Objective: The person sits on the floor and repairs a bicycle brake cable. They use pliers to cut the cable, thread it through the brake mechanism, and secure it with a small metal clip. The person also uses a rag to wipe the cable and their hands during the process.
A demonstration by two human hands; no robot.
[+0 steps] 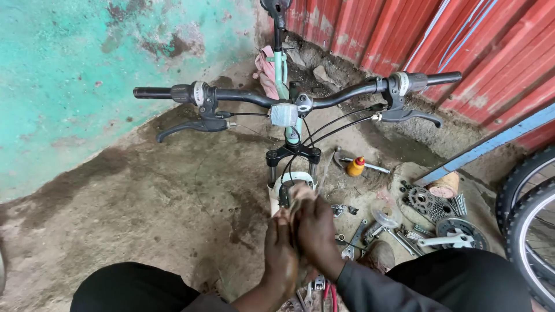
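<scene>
Setting: rough concrete floor [144, 196], dirt-stained; turquoise wall [69, 69] on the left, red corrugated metal sheeting [462, 40] on the right.
Bike: stands facing the camera, black handlebar [289, 98] across the frame, brake levers [191, 127] hanging below both grips, suspension fork [292, 155] dropping down toward the hands.
Left hand [280, 254]: low centre, pressed against the right one just below the fork; fingers look curled around sth small, can't tell what.
Right hand [315, 231]: over the top of the left, fingers clenched on a pale rag [300, 193] bunched against the white fork-crown area.
Rag: right at the fork's lower end, touching both hands, approx centre frame.
Floor clutter, right of hands: wrenches [355, 237] and small metal bits scattered, a cassette sprocket [425, 201], a chainring w/ crank arm [459, 234], a small yellow oil bottle [355, 167] with red cap.
Far right: two bicycle wheels [532, 231], tyres on, partly cut off by frame edge.
Bottom: knees in dark trousers either side of the hands.
</scene>
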